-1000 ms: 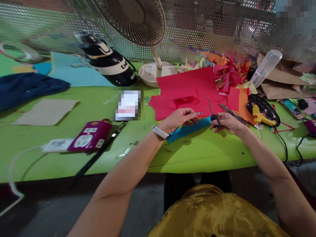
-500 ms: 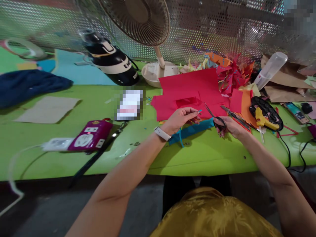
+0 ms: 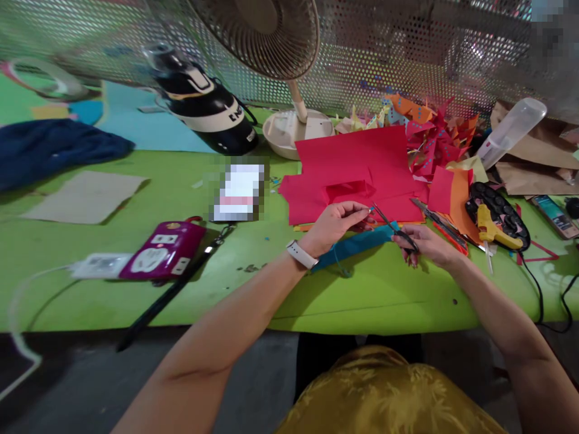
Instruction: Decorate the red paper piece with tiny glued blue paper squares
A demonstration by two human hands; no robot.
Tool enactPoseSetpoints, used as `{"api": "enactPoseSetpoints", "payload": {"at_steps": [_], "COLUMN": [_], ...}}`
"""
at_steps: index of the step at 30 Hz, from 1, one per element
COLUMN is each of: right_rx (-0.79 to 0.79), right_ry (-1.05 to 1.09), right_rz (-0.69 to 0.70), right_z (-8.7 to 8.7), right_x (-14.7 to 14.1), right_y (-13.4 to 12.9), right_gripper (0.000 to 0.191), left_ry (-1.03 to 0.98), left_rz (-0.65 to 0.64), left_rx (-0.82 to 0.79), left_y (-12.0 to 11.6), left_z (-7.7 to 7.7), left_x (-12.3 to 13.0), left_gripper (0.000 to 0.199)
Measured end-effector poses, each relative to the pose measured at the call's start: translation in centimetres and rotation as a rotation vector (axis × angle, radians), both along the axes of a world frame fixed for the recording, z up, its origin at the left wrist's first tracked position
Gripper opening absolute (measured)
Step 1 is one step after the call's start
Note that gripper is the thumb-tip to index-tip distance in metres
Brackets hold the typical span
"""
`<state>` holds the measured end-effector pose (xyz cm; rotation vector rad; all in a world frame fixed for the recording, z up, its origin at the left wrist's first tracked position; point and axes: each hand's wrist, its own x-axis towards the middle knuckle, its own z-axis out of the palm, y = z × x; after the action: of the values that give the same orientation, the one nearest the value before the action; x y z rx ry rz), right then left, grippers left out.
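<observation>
My left hand (image 3: pixel 337 226), with a white band at the wrist, pinches a thin blue paper strip; its small tip shows at the fingertips. In my right hand (image 3: pixel 420 243) are black-handled scissors (image 3: pixel 406 237), their blades pointing up and left toward that tip. A blue paper piece (image 3: pixel 357 246) lies below and between both hands, close to the right fingers. One thin blue curl (image 3: pixel 344 272) hangs under my left wrist. Red paper sheets (image 3: pixel 353 157) are spread just beyond the hands.
A fan (image 3: pixel 289 129) and a black bottle (image 3: pixel 217 117) stand behind. At the left are a purple power strip (image 3: pixel 158 252), a phone (image 3: pixel 239 191) and dark cloth (image 3: pixel 58 150). A yellow glue gun (image 3: pixel 493 230), a cutter (image 3: pixel 441 220) and paper scraps (image 3: pixel 436 141) lie at the right.
The scissors' blade tips have come closer to the blue tip at my left fingers. The thin blue curl hangs in a different shape. The view has shifted slightly.
</observation>
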<state>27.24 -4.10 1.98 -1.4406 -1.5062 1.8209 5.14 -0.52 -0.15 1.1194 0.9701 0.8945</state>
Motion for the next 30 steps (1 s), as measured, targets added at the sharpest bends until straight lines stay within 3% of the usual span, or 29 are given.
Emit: {"api": "enactPoseSetpoints", "payload": {"at_steps": [8,23,30], "right_rx": [0.041,0.072,0.073], "right_ry": [-0.084,-0.105,-0.117], "right_rz": [0.011,-0.011,-0.039], "right_z": [0.0,-0.2,-1.0], "right_x": [-0.6,-0.7,-0.8], "right_y": [-0.6,-0.5,-0.7], "right_gripper": [0.042,0.042,0.044], "left_ry": [-0.02,-0.075,-0.09], "left_rz": [-0.033,0.011,0.072], "left_rx": [-0.059,-0.078,-0.123], "left_y": [-0.2,-0.3,-1.1], "left_z": [-0.3,-0.3,-0.5], "left_x": [0.1,0.3,1.1], "left_gripper": [0.031,0.024,0.027]}}
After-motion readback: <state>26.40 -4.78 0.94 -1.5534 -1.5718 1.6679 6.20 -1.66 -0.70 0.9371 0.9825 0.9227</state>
